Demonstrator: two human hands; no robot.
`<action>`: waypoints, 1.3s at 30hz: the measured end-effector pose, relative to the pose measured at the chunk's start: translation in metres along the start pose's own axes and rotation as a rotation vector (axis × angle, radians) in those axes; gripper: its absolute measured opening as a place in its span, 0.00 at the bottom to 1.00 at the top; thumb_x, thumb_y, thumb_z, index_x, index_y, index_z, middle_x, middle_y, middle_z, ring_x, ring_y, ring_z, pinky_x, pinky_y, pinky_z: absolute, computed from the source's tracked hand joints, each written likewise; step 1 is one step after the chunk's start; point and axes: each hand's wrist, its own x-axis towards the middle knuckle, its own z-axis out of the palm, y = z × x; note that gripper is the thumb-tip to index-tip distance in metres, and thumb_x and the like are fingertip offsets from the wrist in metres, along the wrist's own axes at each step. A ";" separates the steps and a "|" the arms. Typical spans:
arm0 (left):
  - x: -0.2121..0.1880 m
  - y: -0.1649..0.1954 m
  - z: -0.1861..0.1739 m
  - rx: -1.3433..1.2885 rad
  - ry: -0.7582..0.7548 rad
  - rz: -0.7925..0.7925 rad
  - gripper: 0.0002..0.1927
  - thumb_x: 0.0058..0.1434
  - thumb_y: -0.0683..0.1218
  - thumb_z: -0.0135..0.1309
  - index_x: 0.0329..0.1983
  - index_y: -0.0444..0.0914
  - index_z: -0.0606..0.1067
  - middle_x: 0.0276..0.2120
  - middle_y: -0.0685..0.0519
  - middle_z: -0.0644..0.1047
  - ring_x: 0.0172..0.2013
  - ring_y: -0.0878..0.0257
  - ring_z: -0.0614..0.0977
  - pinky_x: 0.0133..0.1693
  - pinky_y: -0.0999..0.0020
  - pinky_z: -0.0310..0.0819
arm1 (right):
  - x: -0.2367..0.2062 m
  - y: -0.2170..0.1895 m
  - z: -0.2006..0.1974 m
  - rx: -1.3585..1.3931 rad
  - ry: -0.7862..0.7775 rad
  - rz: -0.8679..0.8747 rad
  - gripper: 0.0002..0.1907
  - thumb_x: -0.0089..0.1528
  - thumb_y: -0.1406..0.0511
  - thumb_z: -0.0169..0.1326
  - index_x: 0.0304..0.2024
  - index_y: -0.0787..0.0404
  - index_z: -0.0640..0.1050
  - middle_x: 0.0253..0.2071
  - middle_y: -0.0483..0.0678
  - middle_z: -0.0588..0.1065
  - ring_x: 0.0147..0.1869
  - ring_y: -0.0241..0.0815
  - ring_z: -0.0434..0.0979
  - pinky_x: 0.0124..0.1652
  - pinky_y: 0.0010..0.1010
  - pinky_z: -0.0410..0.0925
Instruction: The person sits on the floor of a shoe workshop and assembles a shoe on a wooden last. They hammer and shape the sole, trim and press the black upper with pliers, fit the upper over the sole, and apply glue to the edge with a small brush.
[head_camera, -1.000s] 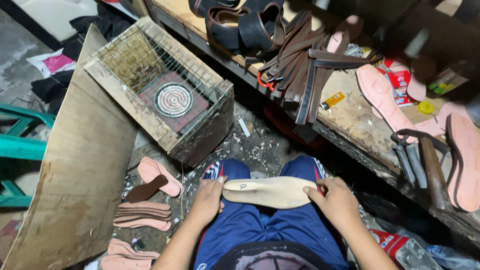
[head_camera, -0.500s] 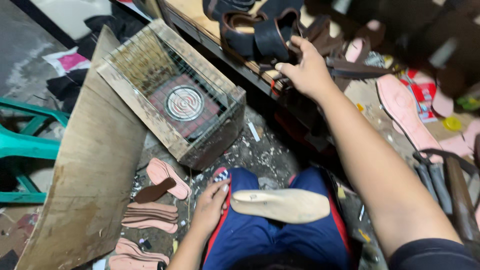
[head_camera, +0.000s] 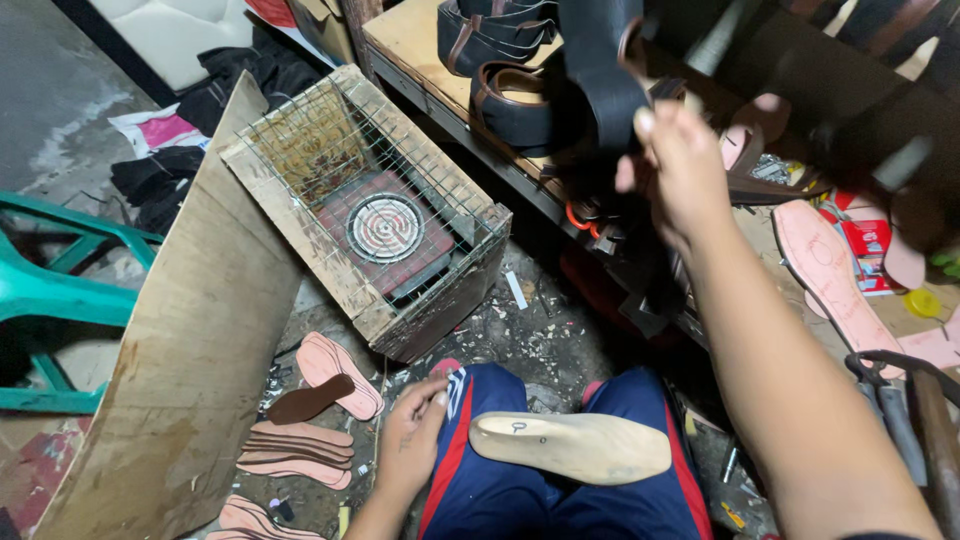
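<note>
My right hand (head_camera: 685, 170) is raised over the edge of the surface (head_camera: 420, 40), fingers pinched shut on a dark strap (head_camera: 600, 70) that hangs blurred above it; more dark sandal uppers (head_camera: 520, 110) lie on the surface just behind. My left hand (head_camera: 412, 440) rests on my left thigh, fingers loosely curled and holding nothing, near the heel end of the pale wooden shoe last (head_camera: 570, 447); that last lies flat across my lap on the blue shorts (head_camera: 500, 500). On the floor ahead stands a wooden box (head_camera: 440, 310) with wire mesh over a round coil heater (head_camera: 385, 227); a plywood board (head_camera: 190, 350) leans to its left. Pink insoles (head_camera: 335, 365) are stacked on the floor beside my left knee; another pink insole (head_camera: 825, 270) lies on the surface at my right.
</note>
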 end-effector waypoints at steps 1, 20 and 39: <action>0.000 0.011 0.004 -0.004 0.000 0.128 0.13 0.66 0.42 0.52 0.51 0.33 0.79 0.39 0.54 0.77 0.35 0.70 0.76 0.38 0.76 0.70 | -0.023 0.003 -0.004 0.087 -0.059 0.021 0.11 0.73 0.63 0.55 0.40 0.59 0.68 0.37 0.43 0.69 0.35 0.41 0.75 0.31 0.33 0.72; -0.059 0.096 0.089 -0.585 -0.110 0.103 0.28 0.65 0.35 0.56 0.64 0.29 0.59 0.58 0.39 0.72 0.58 0.54 0.76 0.61 0.58 0.71 | -0.309 0.038 0.018 -0.463 -0.510 -0.026 0.30 0.60 0.70 0.56 0.65 0.63 0.68 0.62 0.53 0.69 0.55 0.45 0.77 0.55 0.34 0.71; -0.060 0.007 0.002 -1.040 -0.270 -0.391 0.22 0.64 0.51 0.49 0.59 0.36 0.70 0.51 0.37 0.78 0.53 0.43 0.80 0.56 0.42 0.72 | -0.323 0.056 -0.083 -1.134 -0.359 0.125 0.30 0.46 0.58 0.70 0.44 0.65 0.73 0.47 0.54 0.74 0.53 0.55 0.74 0.51 0.41 0.68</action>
